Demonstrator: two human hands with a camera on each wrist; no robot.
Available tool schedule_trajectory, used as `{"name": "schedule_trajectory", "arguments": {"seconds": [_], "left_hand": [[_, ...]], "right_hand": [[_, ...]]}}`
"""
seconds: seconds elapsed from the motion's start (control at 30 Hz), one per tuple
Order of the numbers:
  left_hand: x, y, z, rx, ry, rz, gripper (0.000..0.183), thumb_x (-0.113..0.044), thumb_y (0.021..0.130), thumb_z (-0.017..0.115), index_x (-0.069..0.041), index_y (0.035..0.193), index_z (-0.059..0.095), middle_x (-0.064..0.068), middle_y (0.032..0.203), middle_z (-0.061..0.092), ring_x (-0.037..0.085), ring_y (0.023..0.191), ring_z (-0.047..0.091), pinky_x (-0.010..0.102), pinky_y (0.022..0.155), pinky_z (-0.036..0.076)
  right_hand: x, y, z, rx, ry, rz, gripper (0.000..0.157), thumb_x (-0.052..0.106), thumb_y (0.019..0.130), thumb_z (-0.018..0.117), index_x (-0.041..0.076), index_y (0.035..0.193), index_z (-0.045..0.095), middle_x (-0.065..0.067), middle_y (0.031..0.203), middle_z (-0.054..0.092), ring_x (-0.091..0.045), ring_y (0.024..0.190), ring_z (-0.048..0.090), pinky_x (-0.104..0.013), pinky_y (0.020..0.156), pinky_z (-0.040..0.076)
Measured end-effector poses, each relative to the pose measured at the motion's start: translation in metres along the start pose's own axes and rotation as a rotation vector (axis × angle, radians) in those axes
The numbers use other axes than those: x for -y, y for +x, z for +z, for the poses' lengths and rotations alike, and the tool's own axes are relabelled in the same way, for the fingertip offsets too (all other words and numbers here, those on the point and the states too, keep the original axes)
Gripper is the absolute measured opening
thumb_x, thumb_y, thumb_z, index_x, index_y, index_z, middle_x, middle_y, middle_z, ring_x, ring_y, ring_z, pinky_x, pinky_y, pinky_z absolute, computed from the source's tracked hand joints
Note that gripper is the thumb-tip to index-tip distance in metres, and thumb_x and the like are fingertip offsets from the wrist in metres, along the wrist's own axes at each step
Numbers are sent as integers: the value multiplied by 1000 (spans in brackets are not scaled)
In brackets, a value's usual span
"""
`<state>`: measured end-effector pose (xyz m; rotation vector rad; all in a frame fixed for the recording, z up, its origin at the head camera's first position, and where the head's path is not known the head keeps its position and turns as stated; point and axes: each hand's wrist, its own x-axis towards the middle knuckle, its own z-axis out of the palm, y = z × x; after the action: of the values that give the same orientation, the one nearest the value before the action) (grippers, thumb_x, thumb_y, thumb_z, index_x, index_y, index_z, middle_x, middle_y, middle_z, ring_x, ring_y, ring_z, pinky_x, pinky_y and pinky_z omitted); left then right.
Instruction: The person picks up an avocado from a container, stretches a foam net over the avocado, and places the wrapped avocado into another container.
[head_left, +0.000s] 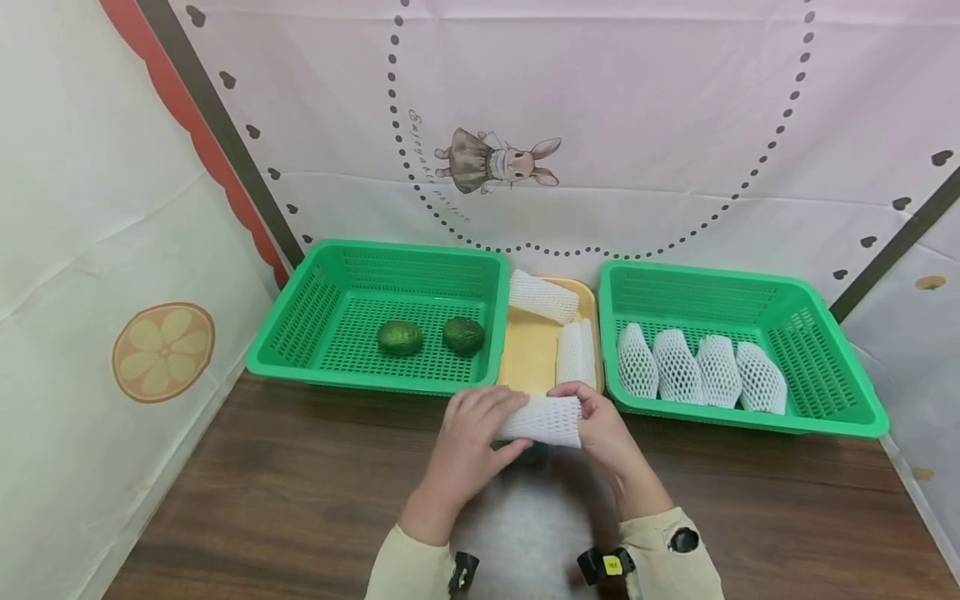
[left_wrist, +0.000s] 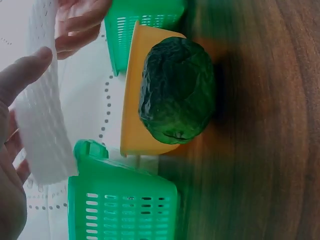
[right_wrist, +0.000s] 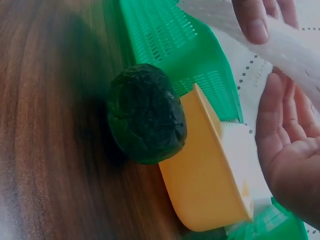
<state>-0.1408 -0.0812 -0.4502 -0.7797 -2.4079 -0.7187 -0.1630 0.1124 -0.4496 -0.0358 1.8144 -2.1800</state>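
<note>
A white foam net sleeve (head_left: 547,422) stretches sideways between both hands, above the table's near side. My left hand (head_left: 471,446) grips its left end with the thumb below and the fingers over the top. At the right end, my right hand (head_left: 609,437) pinches the sleeve's edge. Under the sleeve a dark green, wrinkled avocado (left_wrist: 177,92) stands on the table, mostly hidden by sleeve and hands in the head view. The right wrist view shows the same avocado (right_wrist: 146,115) in front of the yellow tray (right_wrist: 200,175).
Two avocados (head_left: 401,337) lie in the left green basket (head_left: 300,367). Several sleeve-covered fruits (head_left: 678,367) stand in a row in the right green basket (head_left: 832,417). Between the baskets, the yellow tray (head_left: 525,350) holds more flat foam sleeves (head_left: 543,296). A patterned cloth hangs behind.
</note>
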Motion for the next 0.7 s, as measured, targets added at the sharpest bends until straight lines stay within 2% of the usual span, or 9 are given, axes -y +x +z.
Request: {"name": "schedule_trajectory", "arguments": {"seconds": [0.13, 0.27, 0.4, 0.57, 0.7], "left_hand": [[2, -4, -2, -43, -53, 8, 34, -16, 67, 83, -15, 99, 71, -3, 101, 67, 16, 103, 57, 41, 93, 37], [5, -7, -5, -56, -111, -6, 29, -9, 67, 81, -16, 94, 74, -4, 100, 68, 14, 101, 58, 39, 94, 38], [10, -11, -12, -62, -137, 2, 29, -10, 66, 82, -16, 94, 74, -4, 99, 68, 15, 100, 59, 39, 93, 40], [16, -13, -20, -49, -148, 55, 30, -16, 66, 81, -14, 95, 75, -3, 97, 69, 17, 97, 61, 39, 91, 42], [19, -16, -22, -32, -163, 25, 27, -16, 67, 81, -14, 94, 75, -3, 94, 70, 16, 92, 63, 35, 86, 46]], "right_hand": [[-4, 0, 2, 6, -98, 38, 26, -14, 78, 55, -7, 104, 55, -6, 90, 59, -14, 78, 56, -24, 63, 49], [-8, 1, 4, -69, -191, 49, 27, -15, 75, 52, -9, 100, 58, -6, 86, 60, -15, 75, 55, -24, 61, 46], [-13, 3, 5, -150, -266, 48, 27, -13, 72, 52, -8, 96, 61, -7, 87, 62, -17, 76, 54, -26, 60, 45], [-19, 3, 6, -212, -293, 57, 23, -11, 71, 54, -6, 91, 63, -7, 83, 62, -17, 69, 54, -35, 55, 49], [-20, 3, 7, -215, -264, 50, 16, -8, 72, 61, -4, 88, 63, -7, 81, 62, -16, 67, 54, -36, 55, 50]]}}
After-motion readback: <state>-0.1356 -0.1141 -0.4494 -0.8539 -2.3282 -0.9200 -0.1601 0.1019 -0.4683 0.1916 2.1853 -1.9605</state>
